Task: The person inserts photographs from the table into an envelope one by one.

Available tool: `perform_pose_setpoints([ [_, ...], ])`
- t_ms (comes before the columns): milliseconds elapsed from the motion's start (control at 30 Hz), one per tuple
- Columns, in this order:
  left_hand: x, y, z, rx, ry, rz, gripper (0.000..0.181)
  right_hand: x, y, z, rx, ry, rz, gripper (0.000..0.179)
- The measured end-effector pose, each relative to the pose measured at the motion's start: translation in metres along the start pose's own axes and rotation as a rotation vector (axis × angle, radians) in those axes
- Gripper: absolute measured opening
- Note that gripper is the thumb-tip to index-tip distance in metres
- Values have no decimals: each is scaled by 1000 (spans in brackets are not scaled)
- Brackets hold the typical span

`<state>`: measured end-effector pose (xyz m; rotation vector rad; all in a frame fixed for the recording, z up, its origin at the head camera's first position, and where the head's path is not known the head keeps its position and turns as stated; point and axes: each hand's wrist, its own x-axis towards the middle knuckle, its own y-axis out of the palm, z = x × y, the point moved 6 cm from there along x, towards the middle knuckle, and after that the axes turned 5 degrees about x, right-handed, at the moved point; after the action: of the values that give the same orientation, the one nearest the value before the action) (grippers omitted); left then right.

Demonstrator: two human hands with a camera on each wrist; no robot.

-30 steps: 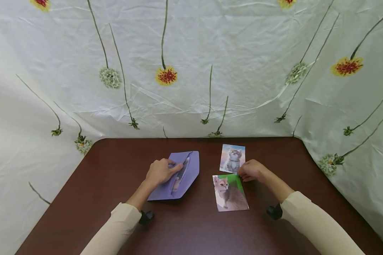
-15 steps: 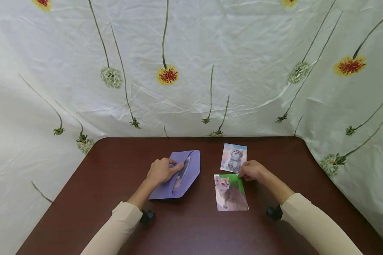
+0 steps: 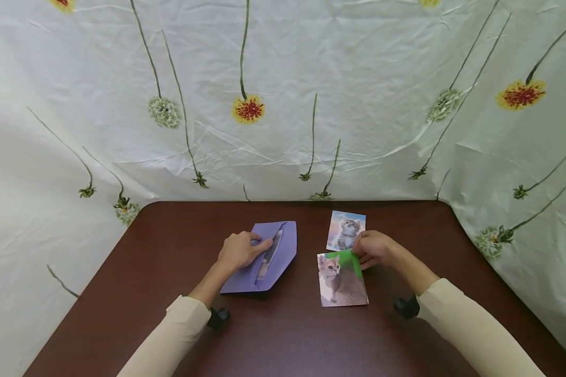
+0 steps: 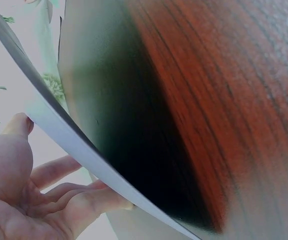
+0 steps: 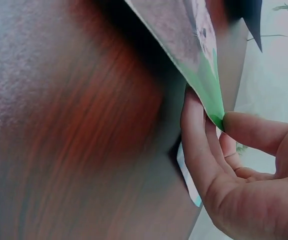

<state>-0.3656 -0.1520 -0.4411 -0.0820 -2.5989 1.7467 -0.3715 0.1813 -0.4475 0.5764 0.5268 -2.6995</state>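
Observation:
On the left side of the table lies a purple envelope with its pocket parted and part of a picture showing inside. My left hand grips the envelope, thumb at the pocket opening; the left wrist view shows the raised envelope edge between thumb and fingers. With thumb and fingers, my right hand pinches the green upper right corner of a cat photo. That corner is lifted off the table, as the right wrist view of the photo shows. Behind it lies a kitten photo, partly hidden.
A dark reddish-brown table carries everything. White cloth with a flower print hangs behind the table and along its sides. Both wrists wear a dark device.
My right hand has raised the cat photo's green corner slightly upward, and the photo now covers the lower edge of the kitten photo. The left hand stays on the envelope.

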Motion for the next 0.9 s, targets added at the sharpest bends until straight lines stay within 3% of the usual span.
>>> perform_pose_setpoints([
  [333, 1, -1, -2, -3, -10, 2, 59, 2, 3, 11, 97, -42, 52, 34],
  [533, 0, -1, -2, -8, -10, 3, 59, 1, 2, 13, 100, -74, 66, 28],
  [733, 0, -1, -2, -1, -1, -7, 58, 0, -2, 14, 131, -45, 46, 22],
  [900, -1, -1, -1, -3, 4, -10, 58, -4, -3, 24, 168, -57, 90, 14],
])
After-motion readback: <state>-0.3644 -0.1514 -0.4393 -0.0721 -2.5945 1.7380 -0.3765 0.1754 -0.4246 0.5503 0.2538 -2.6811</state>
